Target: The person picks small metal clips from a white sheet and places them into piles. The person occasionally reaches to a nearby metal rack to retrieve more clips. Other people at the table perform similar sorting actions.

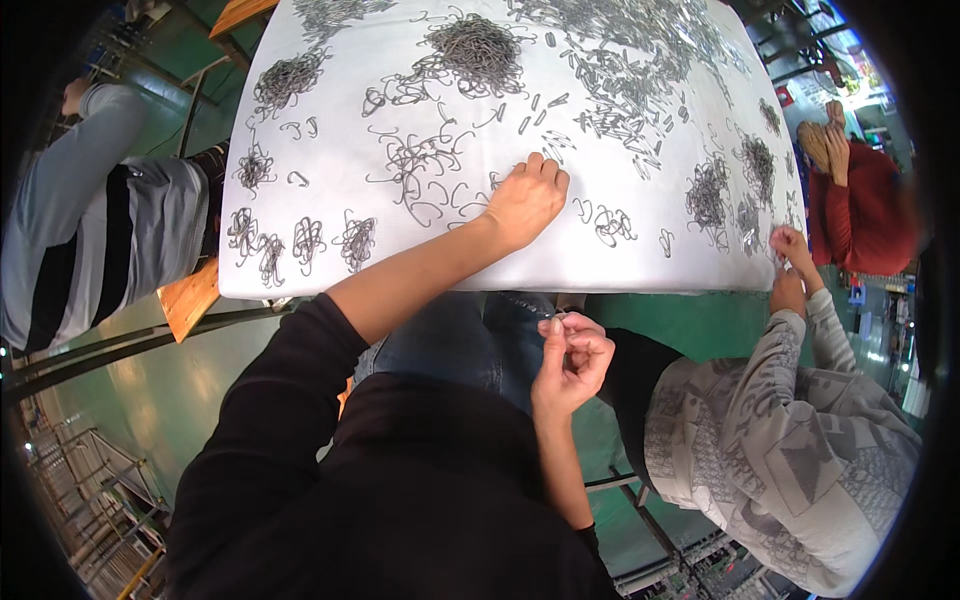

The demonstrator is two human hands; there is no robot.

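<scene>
Left hand (527,203) stretched over the white-covered table (400,274), palm down, fingers (536,163) bent and bunched narrowly, tips hidden under the knuckles; cannot tell of any piece gripped there. With that hand as the clock's centre: loose thin metal pieces (555,140) just beyond the knuckles, toward half past twelve; scattered dark wire hooks (425,158) near, toward ten o'clock, the closest right beside the fingers; a large heap of hooks (475,55) farther off at eleven; a wide spread of narrow pieces (630,80) at one; a small clump of hooks (612,225) near, between three and four; a row of small bundles (308,237) well apart, between eight and nine, along the near edge.

Right hand (572,365) between five and six o'clock, off the table and above the jeans (440,345), fingers curled, thumb (552,350) and forefinger (582,322) narrowly together at the tips; a thin glint there, too small to tell as hook or not.

At about three o'clock, at the table's side, a person in red (880,215); toward four, a person in a patterned grey top (790,430), hands (789,245) at the table's corner; at nine, a person in a striped top (130,230).
</scene>
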